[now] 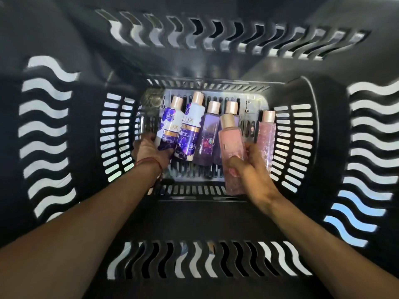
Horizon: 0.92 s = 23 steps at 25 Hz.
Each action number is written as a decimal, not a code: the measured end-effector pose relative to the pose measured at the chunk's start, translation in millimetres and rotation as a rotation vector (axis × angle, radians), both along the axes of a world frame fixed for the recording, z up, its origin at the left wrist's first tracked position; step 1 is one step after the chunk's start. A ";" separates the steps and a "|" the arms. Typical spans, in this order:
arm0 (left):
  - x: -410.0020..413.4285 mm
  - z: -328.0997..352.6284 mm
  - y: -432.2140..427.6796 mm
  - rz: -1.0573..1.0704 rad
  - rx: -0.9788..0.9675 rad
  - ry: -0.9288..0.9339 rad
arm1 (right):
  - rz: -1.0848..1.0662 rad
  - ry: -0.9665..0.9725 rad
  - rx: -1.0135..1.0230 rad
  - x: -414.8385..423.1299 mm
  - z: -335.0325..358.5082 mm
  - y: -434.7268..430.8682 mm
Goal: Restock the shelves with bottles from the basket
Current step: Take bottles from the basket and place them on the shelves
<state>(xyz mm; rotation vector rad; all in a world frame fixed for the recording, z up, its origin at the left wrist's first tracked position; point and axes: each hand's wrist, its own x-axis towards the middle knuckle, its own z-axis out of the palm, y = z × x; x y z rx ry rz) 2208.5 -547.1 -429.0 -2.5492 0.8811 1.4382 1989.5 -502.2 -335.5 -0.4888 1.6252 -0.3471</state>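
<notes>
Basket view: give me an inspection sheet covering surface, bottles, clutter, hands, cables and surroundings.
Surface: basket floor, grey and slotted, with bottles lying on it.
Job's things: six bottles. Left white bottle, second white bottle and purple bottle lie side by side; hidden purple bottle is mostly behind the held pink bottle; right pink bottle lies apart.
Clutter: nothing seen.
Hands: left hand grips the left white bottle's base; right hand holds the held pink bottle, raised.
Cables: nothing seen.
Surroundings: basket walls, black with wavy slots; only light shows through.
</notes>
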 end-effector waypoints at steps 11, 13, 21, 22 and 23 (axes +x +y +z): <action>-9.3 122.1 20.2 0.156 0.031 0.201 | -0.029 0.055 0.032 13.4 77.3 11.3; -12.8 170.9 20.2 0.148 0.036 0.290 | -0.059 0.084 0.033 14.5 114.6 13.7; -12.7 364.6 19.9 0.018 0.032 0.481 | -0.354 0.101 -0.053 15.9 297.5 43.8; -9.5 381.6 21.8 -0.003 0.040 0.491 | -0.373 0.097 -0.080 14.8 315.7 51.3; -8.5 404.4 24.5 -0.031 0.059 0.501 | -0.385 0.101 -0.110 13.2 339.3 59.1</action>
